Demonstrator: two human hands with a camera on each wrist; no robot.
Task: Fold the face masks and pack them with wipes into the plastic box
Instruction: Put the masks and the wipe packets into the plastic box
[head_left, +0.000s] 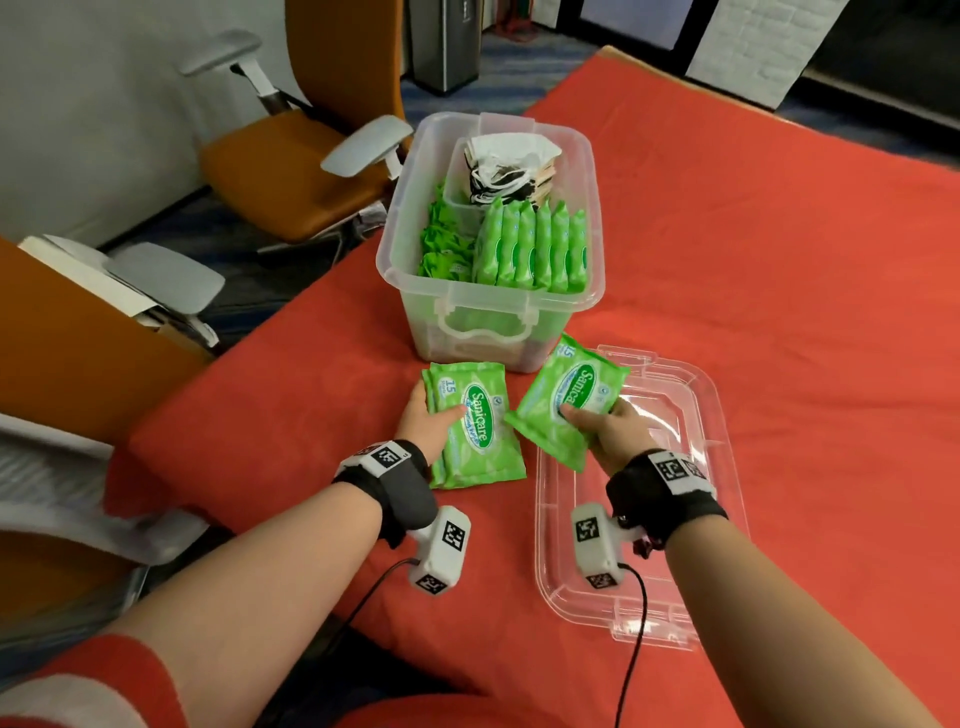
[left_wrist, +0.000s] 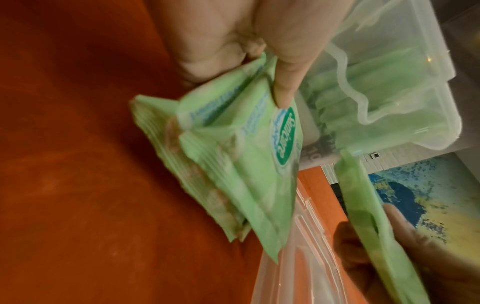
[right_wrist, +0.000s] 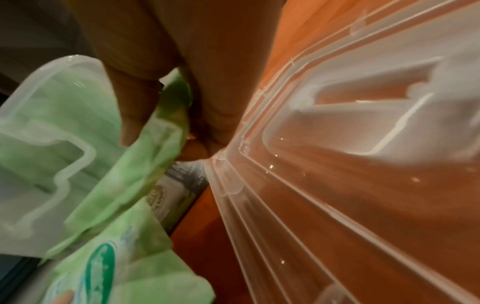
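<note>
Lowest in the head view, right of centre, a clear plastic lid (head_left: 722, 525) lies flat on the red-covered bench (head_left: 779, 312). Above its upper left corner the right hand (head_left: 615, 428) pinches a green wipes pack (head_left: 569, 402), thumb on the printed face and fingers underneath, holding it tilted off the cloth; its oval label reads "Sanicare", with "15" near the far end. Just left of it, the left hand (head_left: 426, 421) grips a small stack of wipes packs (head_left: 475, 426) that rests on the bench, thumb pressed on the top pack and fingers curled around the stack's left edge. The top pack shows the same "Sanicare" oval and "15"; the smaller print is too blurred to read. The left wrist view shows several packs layered in that stack. Both wrists carry black straps with white blocks bearing square black-and-white markers. Beyond the packs, at the frame's centre, stands the open translucent plastic box (head_left: 410, 218). Inside it, a row of green wipes packs (head_left: 535, 249) stands on edge at the near right, more green packs (head_left: 441, 249) fill the left side, and folded black-and-white face masks (head_left: 511, 166) sit in a clear inner tray at the far end.
</note>
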